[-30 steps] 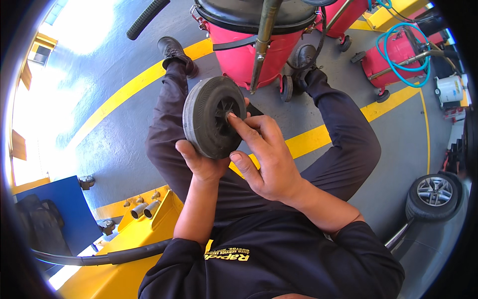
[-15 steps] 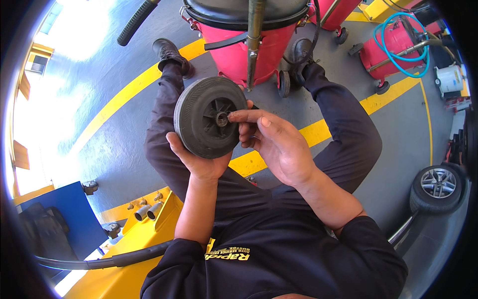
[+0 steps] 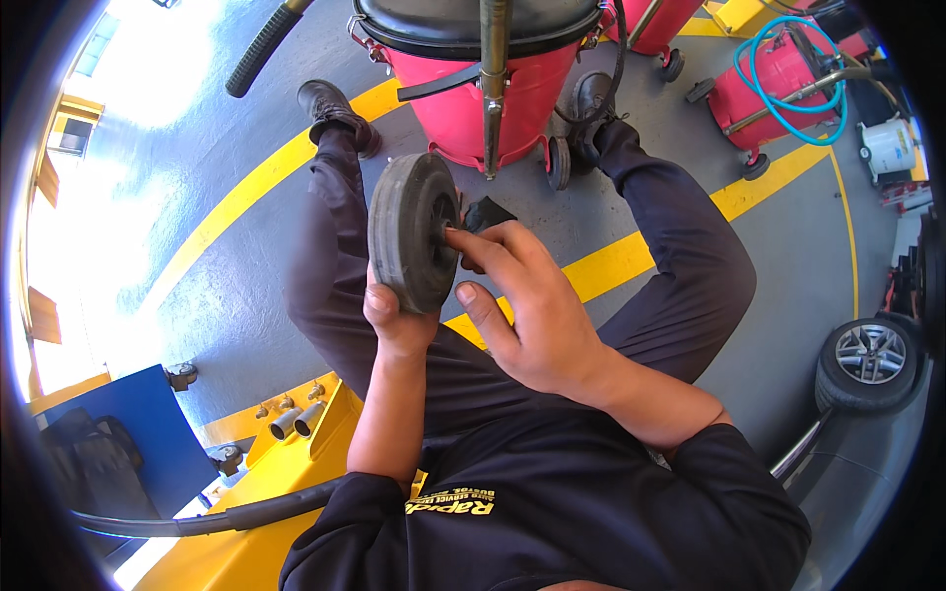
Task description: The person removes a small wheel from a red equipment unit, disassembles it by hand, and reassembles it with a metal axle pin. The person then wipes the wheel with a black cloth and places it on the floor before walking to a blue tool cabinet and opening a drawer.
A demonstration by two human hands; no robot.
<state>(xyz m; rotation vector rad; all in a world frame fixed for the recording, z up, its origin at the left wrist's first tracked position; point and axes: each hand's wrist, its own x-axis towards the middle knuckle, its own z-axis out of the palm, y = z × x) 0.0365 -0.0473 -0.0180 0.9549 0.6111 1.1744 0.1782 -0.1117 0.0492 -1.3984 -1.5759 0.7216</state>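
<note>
– Above the grey floor [image 3: 236,325], between the knees [image 3: 719,281], what's being held?

– A blk wheel [image 3: 414,236], tilted, tread facing L and hub side turned R.

– Which hand's got it?

– L hand [image 3: 399,320]. Grips it from below, thumb up against the tread. Its other fingers are mostly hidden, so can't tell exactly how they sit.

– And the R hand [image 3: 537,315]?

– Just beside the wheel, not gripping. Index finger is out straight w/ its tip at the hub [image 3: 445,217]; can't tell how far in, if at all. Thumb's held apart, rest loosely bent.

– OK, what's around?

– Past the wheel, btwn the shoes [image 3: 340,113], a big red drum [image 3: 439,113] w/ a blk lid [image 3: 424,25] and a metal pipe [image 3: 494,89] in front. Upper R, a 2nd red drum [image 3: 734,98] w/ a blue hose [image 3: 764,84] looped on it.

– Lower down?

– Lower L, a yellow frame [image 3: 266,532] w/ 2 short tubes [image 3: 286,424]. Far R, a car wheel [image 3: 869,357] w/ silver spokes.
</note>
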